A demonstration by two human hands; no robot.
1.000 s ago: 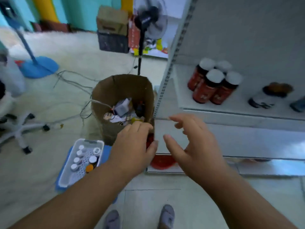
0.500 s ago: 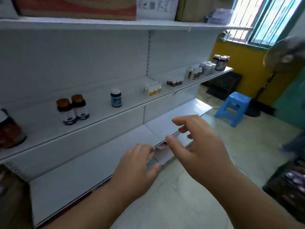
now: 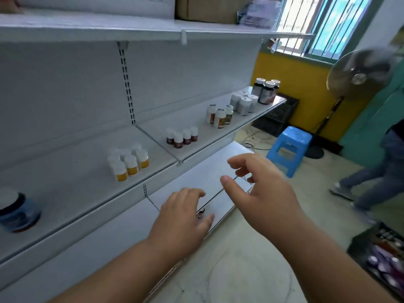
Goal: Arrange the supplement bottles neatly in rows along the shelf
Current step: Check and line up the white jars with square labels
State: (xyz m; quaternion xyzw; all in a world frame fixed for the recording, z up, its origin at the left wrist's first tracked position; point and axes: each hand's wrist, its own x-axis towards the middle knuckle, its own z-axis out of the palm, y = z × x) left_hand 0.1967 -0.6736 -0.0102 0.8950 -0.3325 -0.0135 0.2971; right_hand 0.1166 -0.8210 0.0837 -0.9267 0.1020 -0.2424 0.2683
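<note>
Most of the sorting looked done to me; along the middle shelf (image 3: 72, 171) the supplement bottles stood in tidy clusters by kind: the yellow-bottomed white ones (image 3: 129, 162) at my eleven o'clock, the small dark ones (image 3: 181, 137) beyond them, the tan-labelled ones (image 3: 219, 115) at twelve, the plain white tubs (image 3: 243, 101) and the tall dark bottles (image 3: 265, 90) toward one o'clock at the far end; a lone blue jar (image 3: 17, 211) sat blurred at my nine o'clock, apart from the rest, and I judged it might want company or straightening.

My left hand (image 3: 182, 221) hung palm down over the lower shelf (image 3: 205, 178), fingers curled loosely; something small and dark showed under them, but whether I gripped it I could not tell; my right hand (image 3: 260, 189) hovered just beside, thumb and fingers spread and holding nothing.

At two o'clock stood a blue stool (image 3: 288, 147) and a standing fan (image 3: 360, 77); a person's legs (image 3: 371, 171) crossed at three o'clock; a dark crate (image 3: 380, 259) of goods lay at four; nothing blocked my reach to the shelf.
</note>
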